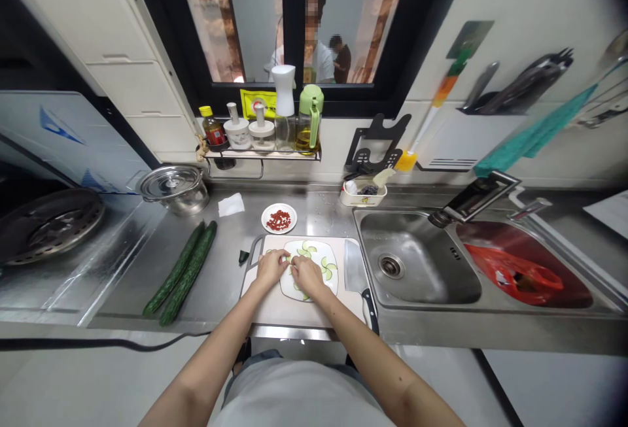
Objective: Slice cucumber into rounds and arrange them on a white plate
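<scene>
Green-edged cucumber slices [328, 269] lay by the left hand [271, 267] and right hand [307, 274], both curled nearly closed; I couldn't tell if they pinched one. Underneath was a white plate [324, 249], on a cutting board [269, 313].

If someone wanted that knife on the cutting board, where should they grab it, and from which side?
Probably by the black handle, with the fingers coming from the near right. The knife lies along the right side of the cutting board, handle pointing toward the person, while its broad blade sits beside the plate, so that approach avoids the blade.
</scene>
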`<state>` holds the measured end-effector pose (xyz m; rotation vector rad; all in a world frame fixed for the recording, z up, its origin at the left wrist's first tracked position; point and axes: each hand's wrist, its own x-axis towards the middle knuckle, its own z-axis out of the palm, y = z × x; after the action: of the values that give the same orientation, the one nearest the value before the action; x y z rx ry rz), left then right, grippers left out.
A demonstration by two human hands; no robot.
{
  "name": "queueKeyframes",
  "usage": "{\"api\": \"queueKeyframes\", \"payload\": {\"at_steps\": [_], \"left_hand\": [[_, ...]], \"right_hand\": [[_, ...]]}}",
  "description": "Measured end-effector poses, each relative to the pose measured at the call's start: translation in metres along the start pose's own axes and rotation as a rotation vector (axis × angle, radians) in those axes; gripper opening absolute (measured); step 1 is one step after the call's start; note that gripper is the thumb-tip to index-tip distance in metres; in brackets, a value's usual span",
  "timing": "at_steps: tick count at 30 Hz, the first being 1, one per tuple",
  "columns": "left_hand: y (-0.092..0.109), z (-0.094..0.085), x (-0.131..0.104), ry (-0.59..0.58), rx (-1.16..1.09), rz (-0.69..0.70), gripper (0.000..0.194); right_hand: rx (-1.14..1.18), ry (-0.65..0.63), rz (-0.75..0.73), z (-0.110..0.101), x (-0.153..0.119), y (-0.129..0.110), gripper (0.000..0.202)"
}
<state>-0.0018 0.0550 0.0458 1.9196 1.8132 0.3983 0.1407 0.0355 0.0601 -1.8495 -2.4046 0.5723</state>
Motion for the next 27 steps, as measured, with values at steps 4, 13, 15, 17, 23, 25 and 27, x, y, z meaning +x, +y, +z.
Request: {"api": "queueKeyframes", "payload": {"at_steps": [4,13,15,17,23,25,27], "left_hand": [[-0.0006,0.0007,-0.0003,0.010,-0.013,0.003,0.025],[-0.0009,0.0007,-0.0011,0.016,-0.030,0.016,0.024],[-0.0002,0.0000,-0.0010,0.013,-0.023,0.010,0.024],[0.0007,-0.0010,-0.0009,0.008,-0.013,0.004,0.024],[0.0037,-0.0044,-0.0010,-0.012,0.000,-0.003,0.026],[0.0045,-0.0049,-0.0011,-0.017,0.002,-0.007,0.026],[0.0048,-0.0049,-0.0013,-0.019,0.002,-0.007,0.026]], "right_hand": [[-0.008,0.007,0.003,0.0025,-0.0023,0.0004,0.022],[-0.003,0.004,0.003,0.0047,-0.0032,-0.0003,0.023],[-0.009,0.004,0.001,0.0044,-0.0032,-0.0006,0.023],[-0.013,-0.003,0.001,0.0039,-0.0031,-0.0008,0.023],[-0.016,-0.021,0.003,0.0038,-0.0029,-0.0007,0.024],[-0.021,-0.012,-0.002,0.0044,-0.0030,-0.0008,0.024],[-0.028,-0.009,0.001,0.0049,-0.0031,-0.0011,0.023]]}}
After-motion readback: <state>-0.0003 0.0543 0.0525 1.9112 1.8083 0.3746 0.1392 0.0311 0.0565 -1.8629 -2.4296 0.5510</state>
